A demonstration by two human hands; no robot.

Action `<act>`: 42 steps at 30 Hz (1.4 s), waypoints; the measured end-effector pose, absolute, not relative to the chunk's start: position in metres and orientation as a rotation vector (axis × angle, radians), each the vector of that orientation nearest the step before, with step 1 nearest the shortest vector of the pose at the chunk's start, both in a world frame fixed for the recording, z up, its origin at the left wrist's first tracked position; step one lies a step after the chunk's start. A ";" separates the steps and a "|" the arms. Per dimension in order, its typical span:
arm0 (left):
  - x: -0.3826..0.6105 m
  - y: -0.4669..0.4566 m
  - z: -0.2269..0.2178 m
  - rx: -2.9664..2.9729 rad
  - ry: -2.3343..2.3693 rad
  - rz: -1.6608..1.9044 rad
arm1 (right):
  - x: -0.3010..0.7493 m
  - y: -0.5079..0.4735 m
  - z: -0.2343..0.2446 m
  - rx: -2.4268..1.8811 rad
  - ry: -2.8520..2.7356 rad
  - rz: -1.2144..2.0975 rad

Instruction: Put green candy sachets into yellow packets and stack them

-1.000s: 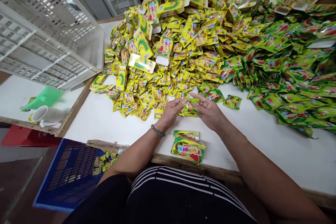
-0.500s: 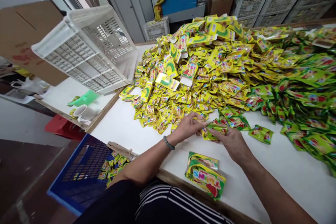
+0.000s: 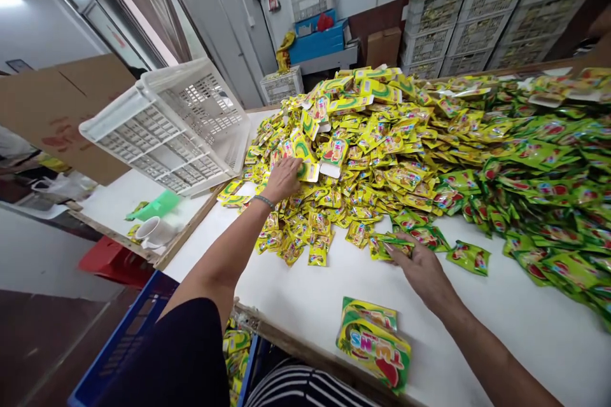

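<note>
My left hand (image 3: 283, 180) reaches into the near left of the heap, its fingers closed over the left end of a small yellow-and-green carton (image 3: 309, 172); the fingertips are partly hidden. My right hand (image 3: 420, 267) is low over the white table, pinching green and yellow candy sachets (image 3: 392, 244) between thumb and fingers. I cannot tell how many it holds. Just beyond lie loose green watermelon sachets (image 3: 424, 235). Two filled-looking cartons with "TWINS" lettering (image 3: 375, 346) rest near the table's front edge, one overlapping the other.
Yellow sachets (image 3: 382, 140) and cartons are heaped at the back, green sachets (image 3: 554, 184) at right. A white plastic crate (image 3: 162, 133) stands tilted at left, beside a white mug (image 3: 155, 232). A blue basket (image 3: 114, 350) with sachets sits below the table edge (image 3: 286, 337).
My left hand has left the sachets by my right hand and moved up and left to the carton in the heap. My right hand still grips its sachets. The view has tilted upward.
</note>
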State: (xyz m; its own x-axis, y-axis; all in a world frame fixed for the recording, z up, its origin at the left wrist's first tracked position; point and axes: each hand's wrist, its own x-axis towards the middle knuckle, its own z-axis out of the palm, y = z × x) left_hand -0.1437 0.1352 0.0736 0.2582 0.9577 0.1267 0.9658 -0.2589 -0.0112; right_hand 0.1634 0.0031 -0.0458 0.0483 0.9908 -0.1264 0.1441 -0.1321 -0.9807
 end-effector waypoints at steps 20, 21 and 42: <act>-0.022 0.015 -0.003 -3.198 -2.610 -1.684 | 0.188 0.020 -0.025 -1.371 -1.295 1.058; -0.022 0.014 -0.004 -3.187 -2.620 -1.689 | 0.190 0.020 -0.025 -1.384 -1.331 1.101; -0.015 0.013 -0.015 -3.311 -2.511 -1.659 | 0.182 0.010 -0.019 -1.340 -1.500 1.098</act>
